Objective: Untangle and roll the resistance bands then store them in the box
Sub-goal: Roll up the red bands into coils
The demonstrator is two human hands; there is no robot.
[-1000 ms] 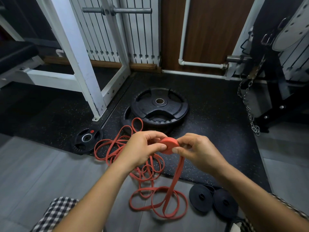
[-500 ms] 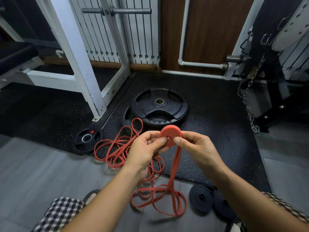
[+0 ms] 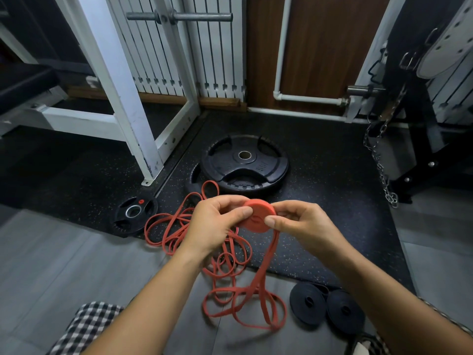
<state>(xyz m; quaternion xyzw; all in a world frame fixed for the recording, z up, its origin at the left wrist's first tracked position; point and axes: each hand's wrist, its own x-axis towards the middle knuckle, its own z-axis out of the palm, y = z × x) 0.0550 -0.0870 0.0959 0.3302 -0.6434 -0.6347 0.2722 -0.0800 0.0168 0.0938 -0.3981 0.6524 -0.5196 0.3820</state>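
Black speckled mat [image 3: 332, 201] and grey floor [image 3: 64, 265] form the work area. Left hand [image 3: 215, 221] and right hand [image 3: 304, 224] are raised above the floor, each pinching the red roll [image 3: 257, 217] between thumb and fingers, one hand on each side. The roll's free tail hangs from its right edge down to the loose red band [image 3: 243, 298], which lies in tangled loops on the floor below and left of the hands. Two black rolls [image 3: 307, 304] lie side by side, touching, right of the loops. A large plate [image 3: 244, 162] lies beyond the hands. A small plate [image 3: 133, 213] lies left, near the white rack [image 3: 122, 93].
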